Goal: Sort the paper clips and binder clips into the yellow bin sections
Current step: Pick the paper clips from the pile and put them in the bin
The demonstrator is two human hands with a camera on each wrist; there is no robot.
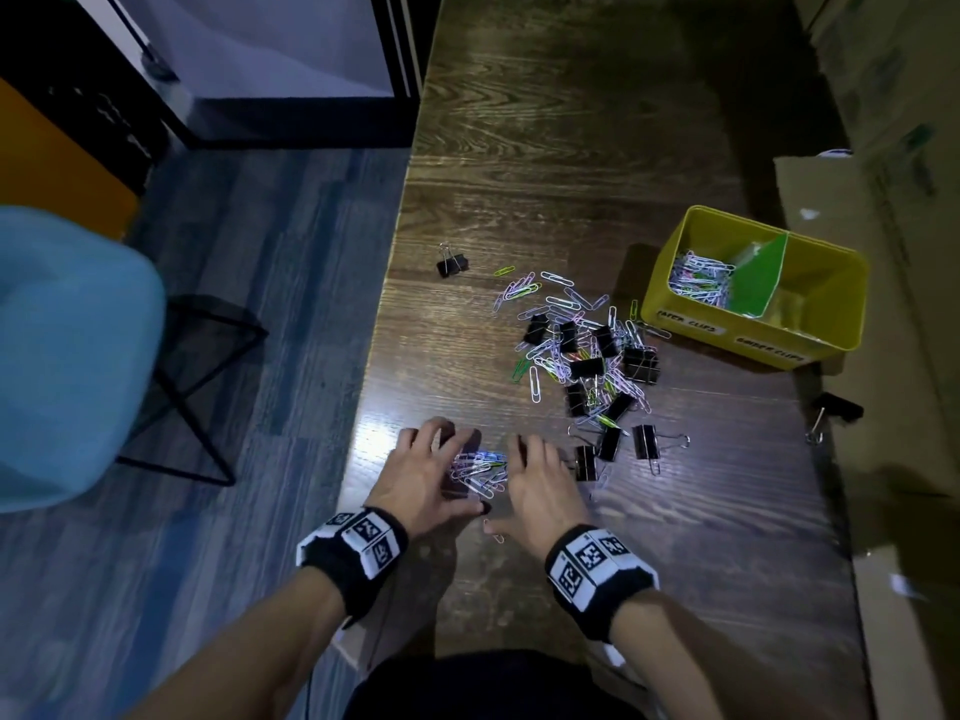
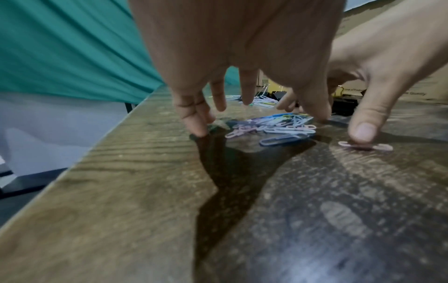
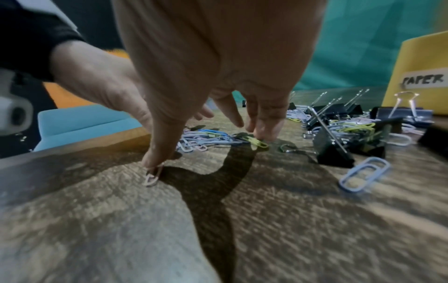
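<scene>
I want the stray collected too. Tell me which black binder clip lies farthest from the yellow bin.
The lone black binder clip at the wooden table's left edge, silver handles up, apart from the main pile and on the far side of it from the yellow bin.

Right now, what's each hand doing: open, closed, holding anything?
Left hand: open, fingers spread, fingertips on the table beside the small pile of paper clips.
Right hand: open, holding nothing; thumb presses a pink paper clip flat on the table.

We count one yellow bin (image 1: 691, 324) with two sections. There are about twelve black binder clips (image 1: 587, 367): ten in the main scatter, one alone at the far left (image 1: 452, 265) and one off right (image 1: 839, 407). The paper clips (image 1: 555, 277) run to dozens, too tangled to count.
</scene>
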